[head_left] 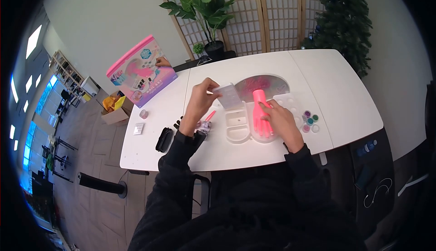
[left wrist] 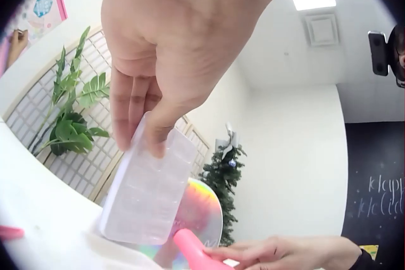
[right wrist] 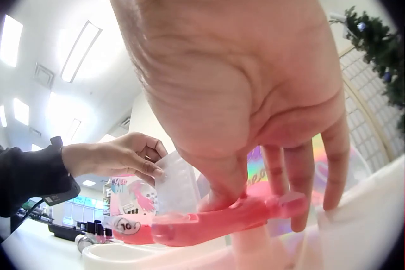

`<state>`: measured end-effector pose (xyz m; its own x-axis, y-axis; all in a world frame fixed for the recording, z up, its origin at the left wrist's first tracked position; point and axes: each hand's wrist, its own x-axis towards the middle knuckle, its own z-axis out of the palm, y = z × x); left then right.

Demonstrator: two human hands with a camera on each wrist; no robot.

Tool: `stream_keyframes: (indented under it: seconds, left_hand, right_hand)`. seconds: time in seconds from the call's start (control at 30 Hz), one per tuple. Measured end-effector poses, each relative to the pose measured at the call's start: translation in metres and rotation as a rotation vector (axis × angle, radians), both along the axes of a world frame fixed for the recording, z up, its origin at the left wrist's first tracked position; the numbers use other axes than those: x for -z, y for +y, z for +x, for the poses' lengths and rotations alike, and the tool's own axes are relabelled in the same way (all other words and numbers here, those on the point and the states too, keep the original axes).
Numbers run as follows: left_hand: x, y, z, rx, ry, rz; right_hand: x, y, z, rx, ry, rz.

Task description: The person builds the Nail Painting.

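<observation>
**Two hands, a clear plastic piece and a pink toy hand**

The left hand (head_left: 201, 99) pinches a clear plastic piece (head_left: 228, 95) by its edge, with the thumb on one side and the fingers on the other. The piece is tipped up, and I can't tell if its low end touches the white tray (head_left: 237, 120). The right hand (head_left: 282, 123) holds the pink toy hand (head_left: 260, 115) between its thumb and fingers. Some of its fingers are spread apart and point down.

Seen from the head, going round from the pink toy hand like a clock, the clear piece is at 10 o'clock. The shiny mirror (head_left: 272, 85) is at 12, just behind. Little color pots (head_left: 310, 121) sit at 3. The tray's hollow parts are at 9, with a pink stick (head_left: 210, 115) and small bottles (head_left: 205, 126) past them, near the left arm. A black case (head_left: 164, 140) is farther off, between 8 and 9. A small round jar (head_left: 144, 114) is far out at 9. The big picture box (head_left: 143, 71) stands at 10, on the white table (head_left: 181, 158).
</observation>
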<state>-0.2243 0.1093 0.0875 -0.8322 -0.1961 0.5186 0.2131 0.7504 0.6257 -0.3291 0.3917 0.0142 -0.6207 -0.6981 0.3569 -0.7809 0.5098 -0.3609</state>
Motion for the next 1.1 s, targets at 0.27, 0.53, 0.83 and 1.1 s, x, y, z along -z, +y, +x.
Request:
stream_keyframes:
  seconds: [0.27, 0.53, 0.83, 1.1]
  left_hand:
    - [0.029, 0.002, -0.020, -0.032, -0.046, -0.044]
    - [0.013, -0.008, 0.020, -0.248, -0.121, -0.157]
    - [0.077, -0.029, 0.012, -0.436, -0.627, -0.474]
    - [0.079, -0.017, -0.001, -0.494, -0.567, -0.544]
  right_hand:
    - [-0.006, 0.002, 0.005, 0.002, -0.001, 0.028]
    - [-0.018, 0.004, 0.011, 0.016, -0.048, 0.055]
    - [-0.017, 0.006, 0.012, 0.003, -0.064, 0.035]
    - [-0.020, 0.008, 0.012, -0.015, -0.011, -0.014]
